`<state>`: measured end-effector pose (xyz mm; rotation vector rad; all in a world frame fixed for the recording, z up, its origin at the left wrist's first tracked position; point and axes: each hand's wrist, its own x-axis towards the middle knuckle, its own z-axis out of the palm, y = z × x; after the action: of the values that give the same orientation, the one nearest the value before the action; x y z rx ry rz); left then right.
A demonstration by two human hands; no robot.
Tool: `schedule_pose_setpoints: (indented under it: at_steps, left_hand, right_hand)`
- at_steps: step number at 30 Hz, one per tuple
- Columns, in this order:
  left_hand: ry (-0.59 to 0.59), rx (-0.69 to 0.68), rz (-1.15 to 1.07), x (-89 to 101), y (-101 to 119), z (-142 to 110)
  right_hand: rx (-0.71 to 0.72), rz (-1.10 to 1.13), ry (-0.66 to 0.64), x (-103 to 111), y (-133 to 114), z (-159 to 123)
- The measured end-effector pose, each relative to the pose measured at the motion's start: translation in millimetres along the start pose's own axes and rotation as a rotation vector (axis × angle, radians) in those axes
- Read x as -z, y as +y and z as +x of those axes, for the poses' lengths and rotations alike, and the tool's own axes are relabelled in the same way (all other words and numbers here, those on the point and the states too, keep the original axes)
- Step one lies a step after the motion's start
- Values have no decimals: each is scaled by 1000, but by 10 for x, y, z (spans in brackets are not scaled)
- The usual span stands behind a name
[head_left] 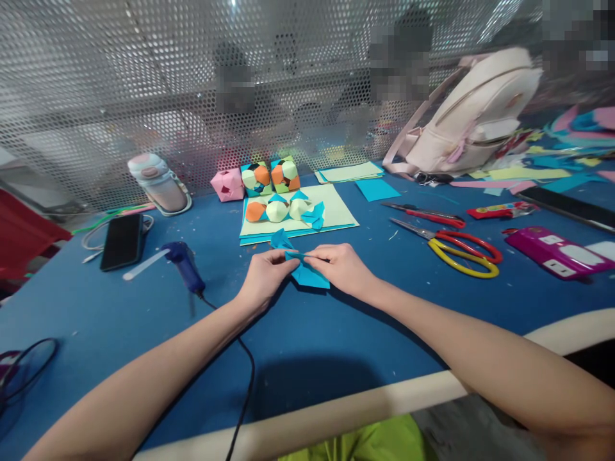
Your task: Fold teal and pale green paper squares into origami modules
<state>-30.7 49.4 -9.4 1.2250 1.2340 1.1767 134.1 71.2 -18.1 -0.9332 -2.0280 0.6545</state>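
Note:
Between my hands is a blue sheet of folding paper (pixel 310 276), partly folded, its creased upper end sticking up. My left hand (pixel 265 272) pinches its left side with thumb and forefinger. From the right, my right hand (pixel 343 266) pinches the same paper near its middle. Just beyond lies a stack of pale green and blue paper (pixel 336 202) bearing folded pieces: an orange one (pixel 255 212), pale green ones (pixel 277 210) and a loose blue one (pixel 314 216). Behind the stack stand a pink paper ball (pixel 227 185) and two multicoloured paper cubes (pixel 285 174).
At left are a hot glue gun (pixel 185 264) with its cord, a phone (pixel 122 242) and a bottle (pixel 158 184). Scissors (pixel 451 246), a utility knife (pixel 432 214), a purple case (pixel 557 253) and a backpack (pixel 475 121) lie right. A perforated metal screen (pixel 182 96) closes the back.

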Motion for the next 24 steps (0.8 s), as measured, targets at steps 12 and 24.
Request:
schedule_pose_setpoints:
  at_steps: [12, 24]
  left_hand:
    - [5, -36, 64, 31, -48, 22]
    - [-14, -76, 122, -3, -55, -14]
  right_hand:
    - [-70, -12, -24, 37, -14, 40]
    - [-178, -40, -109, 109, -17, 43]
